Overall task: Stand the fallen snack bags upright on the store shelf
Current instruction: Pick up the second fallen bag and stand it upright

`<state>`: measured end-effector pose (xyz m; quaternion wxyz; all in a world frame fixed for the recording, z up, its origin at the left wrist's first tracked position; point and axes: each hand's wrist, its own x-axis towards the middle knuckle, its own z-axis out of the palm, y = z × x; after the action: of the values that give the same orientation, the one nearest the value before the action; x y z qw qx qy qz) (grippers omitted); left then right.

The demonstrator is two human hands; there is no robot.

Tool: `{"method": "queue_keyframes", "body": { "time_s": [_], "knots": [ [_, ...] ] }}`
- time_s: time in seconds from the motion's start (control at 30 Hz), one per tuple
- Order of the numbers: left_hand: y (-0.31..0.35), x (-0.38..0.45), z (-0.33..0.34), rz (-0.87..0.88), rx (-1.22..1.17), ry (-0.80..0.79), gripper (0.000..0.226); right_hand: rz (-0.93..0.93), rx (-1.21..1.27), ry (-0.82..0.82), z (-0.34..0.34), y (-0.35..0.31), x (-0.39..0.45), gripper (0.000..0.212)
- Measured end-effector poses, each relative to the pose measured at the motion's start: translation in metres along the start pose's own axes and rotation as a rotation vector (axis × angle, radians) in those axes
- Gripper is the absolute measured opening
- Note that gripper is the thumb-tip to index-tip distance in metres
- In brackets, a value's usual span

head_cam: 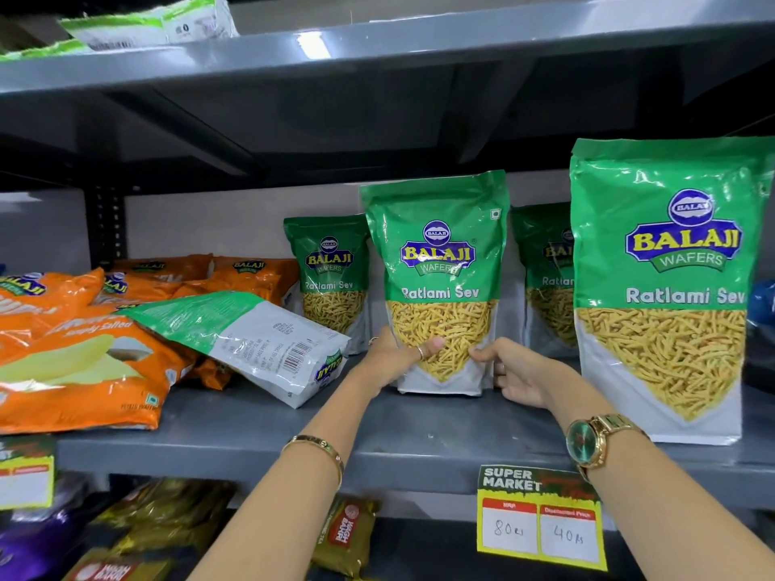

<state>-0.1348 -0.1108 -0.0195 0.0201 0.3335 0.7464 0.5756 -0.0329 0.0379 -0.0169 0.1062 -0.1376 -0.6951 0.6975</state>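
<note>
Both hands, left hand [392,358] and right hand [518,371], are keeping a close grip on the upright green Ratlami Sev bag [438,283] at frame centre, standing on the grey shelf [260,429]; their fingers are covering its lower corners. Behind, two more bags are showing only partly.

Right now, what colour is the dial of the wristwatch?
Green, in a gold-coloured case and band: the wristwatch shows clearly in the head view.

I see bright overhead light glaring off the upper shelf edge [312,44]. Underneath lies shadow. Edges bend and blur.
</note>
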Motion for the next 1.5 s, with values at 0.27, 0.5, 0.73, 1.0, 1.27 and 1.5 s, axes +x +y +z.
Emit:
{"method": "queue_keyframes", "body": {
  "time_s": [0.27, 0.5, 0.73, 1.0, 1.27, 1.5],
  "knots": [
    [0.005, -0.018, -0.002, 0.063, -0.023, -0.048, 0.028, -0.029, -0.119, 0.022, 0.000, 0.004, -0.014, 0.038],
    [0.010, -0.039, -0.001, 0.065, -0.021, -0.068, 0.035, -0.084, -0.155, 0.077, -0.002, 0.015, -0.029, 0.049],
    [0.020, -0.065, 0.003, 0.133, -0.057, -0.075, 0.024, -0.123, -0.146, 0.095, -0.006, 0.022, -0.050, 0.066],
    [0.023, -0.077, 0.008, 0.165, -0.035, -0.045, 0.022, -0.093, -0.169, 0.071, -0.005, 0.020, -0.070, 0.065],
    [0.017, -0.078, -0.004, 0.119, 0.020, 0.204, 0.086, -0.659, -0.326, 0.465, 0.013, 0.029, -0.084, 0.073],
    [0.025, -0.074, -0.055, 0.280, 0.063, 0.543, 0.044, -1.080, -0.627, 0.635, 0.049, 0.010, -0.090, 0.064]
  ]
}}
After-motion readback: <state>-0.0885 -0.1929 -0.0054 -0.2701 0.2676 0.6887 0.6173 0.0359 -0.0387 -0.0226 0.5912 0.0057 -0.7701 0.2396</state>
